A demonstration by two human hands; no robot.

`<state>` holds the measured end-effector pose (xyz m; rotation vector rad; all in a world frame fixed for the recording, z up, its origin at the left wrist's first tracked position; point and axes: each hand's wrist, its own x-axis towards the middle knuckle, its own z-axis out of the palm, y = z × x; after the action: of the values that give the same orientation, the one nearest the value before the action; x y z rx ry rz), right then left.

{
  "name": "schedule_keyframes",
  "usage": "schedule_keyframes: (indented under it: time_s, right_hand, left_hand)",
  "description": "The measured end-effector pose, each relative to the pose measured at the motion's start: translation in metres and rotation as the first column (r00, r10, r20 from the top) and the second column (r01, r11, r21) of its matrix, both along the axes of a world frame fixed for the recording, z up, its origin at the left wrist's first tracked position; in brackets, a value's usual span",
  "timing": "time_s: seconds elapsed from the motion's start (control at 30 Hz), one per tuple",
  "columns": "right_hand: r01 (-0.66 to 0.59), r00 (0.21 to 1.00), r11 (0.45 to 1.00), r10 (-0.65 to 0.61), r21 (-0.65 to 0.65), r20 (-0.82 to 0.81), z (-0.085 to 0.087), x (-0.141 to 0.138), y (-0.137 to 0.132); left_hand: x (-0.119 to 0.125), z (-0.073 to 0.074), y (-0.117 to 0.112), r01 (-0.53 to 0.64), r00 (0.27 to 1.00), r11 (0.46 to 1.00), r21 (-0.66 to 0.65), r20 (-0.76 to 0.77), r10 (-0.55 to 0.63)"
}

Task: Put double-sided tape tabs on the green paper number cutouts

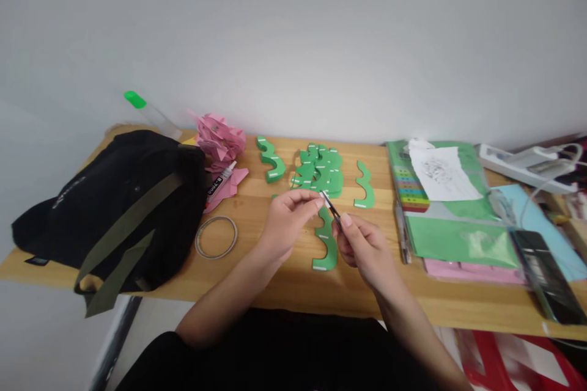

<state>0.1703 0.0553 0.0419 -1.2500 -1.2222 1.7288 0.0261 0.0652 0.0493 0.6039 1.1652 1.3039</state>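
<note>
My right hand [364,250] grips slim black tweezers [334,211] between thumb and fingers, their tip pointing up and left. The tip meets the fingertips of my left hand [291,220], which is closed in a pinch. A small white bit shows by the tip; whether the left fingers hold it is hard to tell. Below my hands lies a wavy green paper piece [329,250] with short white strips on it. Behind them is a pile of similar green pieces [321,168]. Another green stack [273,168] sits to the left, and a single wavy piece [365,186] to the right.
A black bag [137,208] fills the table's left side. Near it are a tape roll [216,256], pink paper shapes [220,137] and a glue tube [221,179]. On the right lie green paper packs [458,235], a pen [402,235], a phone [545,275] and a power strip [523,165].
</note>
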Motion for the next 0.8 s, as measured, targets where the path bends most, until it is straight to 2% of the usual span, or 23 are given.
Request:
schedule_keyframes:
  time_s: [0.17, 0.33, 0.5, 0.57, 0.63, 0.7, 0.8]
  right_hand:
    - [0.007, 1.0, 0.999, -0.007, 0.033, 0.01, -0.002, 0.0, 0.0]
    - [0.002, 1.0, 0.997, -0.004, 0.075, 0.022, -0.001, 0.0, -0.003]
    - [0.007, 0.997, 0.986, -0.02, 0.164, 0.078, 0.003, 0.006, -0.004]
    - [-0.022, 0.987, 0.968, -0.019, 0.249, 0.159, 0.006, 0.012, -0.004]
    - [-0.095, 0.96, 0.935, -0.004, 0.342, 0.279, 0.01, 0.02, -0.004]
    - [-0.203, 0.912, 0.888, 0.017, 0.413, 0.41, 0.014, 0.026, -0.004]
    - [-0.385, 0.814, 0.818, 0.082, 0.428, 0.575, 0.02, 0.032, -0.003]
  left_hand:
    - [-0.001, -0.002, 0.001, 0.027, 0.994, 0.999, -0.029, 0.107, -0.023]
    - [-0.004, 0.001, 0.0, 0.177, 0.94, 0.984, -0.035, 0.302, -0.158]
    - [-0.009, 0.008, -0.01, 0.277, 0.904, 0.96, 0.027, 0.33, -0.27]
    - [-0.012, 0.009, -0.012, 0.236, 0.931, 0.97, 0.058, 0.273, -0.243]
    - [-0.017, 0.008, -0.012, 0.135, 0.981, 0.985, 0.103, 0.125, -0.148]
    - [-0.022, 0.007, -0.01, 0.09, 0.996, 0.982, 0.166, -0.037, -0.085]
    - [-0.029, 0.008, -0.007, 0.204, 0.966, 0.958, 0.202, -0.203, -0.162]
